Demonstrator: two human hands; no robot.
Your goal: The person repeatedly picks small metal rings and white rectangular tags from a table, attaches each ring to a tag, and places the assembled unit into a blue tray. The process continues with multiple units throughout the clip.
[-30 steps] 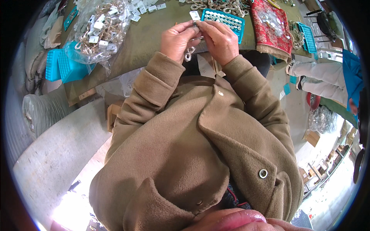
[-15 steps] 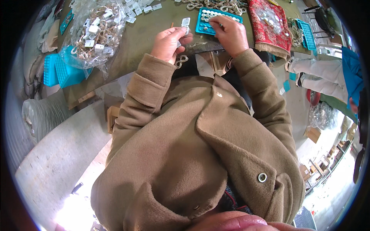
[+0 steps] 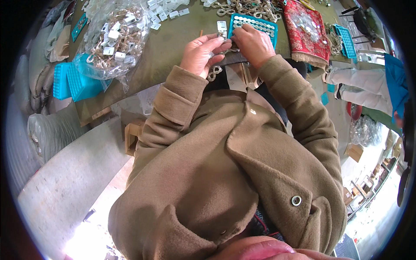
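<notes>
Hands together at table edge: left hand [image 3: 201,54] curled, right hand [image 3: 253,43] on teal tray [image 3: 268,29].

A camel-brown wool coat [image 3: 225,173] with a silver snap fills the middle. The olive-green surface [image 3: 173,39] carries a teal plastic grid tray [image 3: 255,26], a red patterned cloth [image 3: 305,32], and white tags in a clear bag [image 3: 115,37].

We cannot tell what sits between the fingertips of our left hand [image 3: 200,53] and right hand [image 3: 253,42]; the piece is too small. Our right hand hides part of the teal tray [image 3: 255,25]. At twelve o'clock the chain pile [image 3: 242,6] is cut off. A person's legs [image 3: 359,89] at three o'clock run off-frame.
</notes>
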